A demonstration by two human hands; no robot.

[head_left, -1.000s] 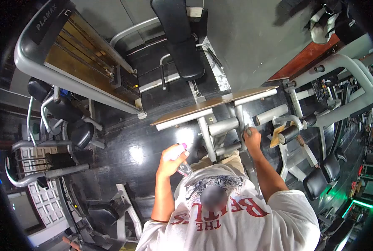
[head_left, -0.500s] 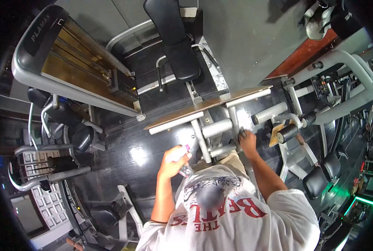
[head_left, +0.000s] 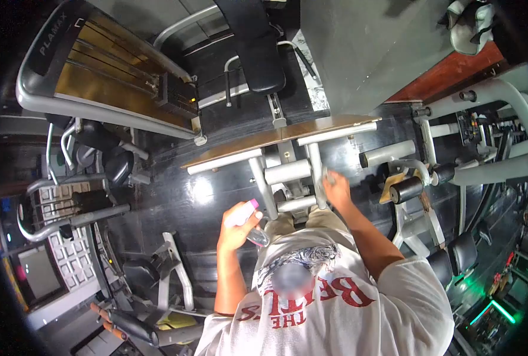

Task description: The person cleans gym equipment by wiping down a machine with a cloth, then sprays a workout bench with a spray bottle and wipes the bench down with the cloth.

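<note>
My left hand (head_left: 234, 230) is closed around a clear bottle (head_left: 258, 236) with a pink-tipped white top, held tilted beside my leg. It looks like a spray bottle, though my fingers cover much of it. My right hand (head_left: 337, 191) presses a small greyish cloth (head_left: 326, 174) against the right upright of a silver machine frame (head_left: 315, 169). Across the top of that frame runs a long brown plate (head_left: 287, 133), seen nearly edge-on. Silver crossbars join the two uprights between my hands.
A weight-stack machine (head_left: 121, 83) stands at the upper left, near a black padded seat (head_left: 255, 53). To the right is a silver machine with black rollers (head_left: 406, 191). More equipment (head_left: 175, 270) stands at the lower left, on a dark, shiny floor (head_left: 175, 204).
My right hand has shifted with the cloth to the upright's upper part, up and left in view. My left hand still holds the bottle, slightly further left. The whole view has tilted a little.
</note>
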